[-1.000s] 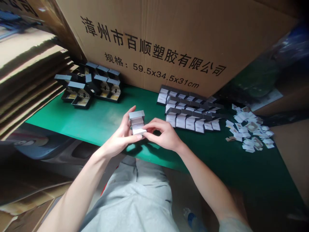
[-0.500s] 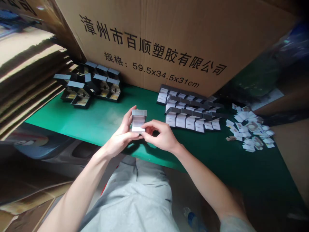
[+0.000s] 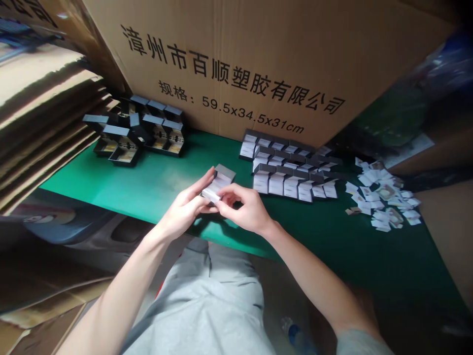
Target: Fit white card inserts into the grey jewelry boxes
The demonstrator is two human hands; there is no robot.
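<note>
A small hinged jewelry box [image 3: 223, 173], dark outside with a white lining, is held above the table with its lid raised. My left hand [image 3: 181, 209] is closed around its left side, thumb in front and fingers behind. The thumb and fingers of my right hand [image 3: 246, 207] pinch the front right edge, at the white insert [image 3: 212, 193]; whether they grip the insert or the box wall is hard to tell. The box is tilted, its lid leaning to the far right.
Rows of raised-lid boxes with white inserts [image 3: 291, 187] stand on the green table [image 3: 173, 182] to the right. Beyond them lies a pile of small white pieces [image 3: 384, 197]. Boxes without white inserts [image 3: 123, 153] sit at the far left. A large carton [image 3: 221, 44] walls the back.
The jewelry box has turned clockwise in my hands, its lid swinging from upright toward the far right. My left fingers have shifted along it; my right hand stays at its front edge.
</note>
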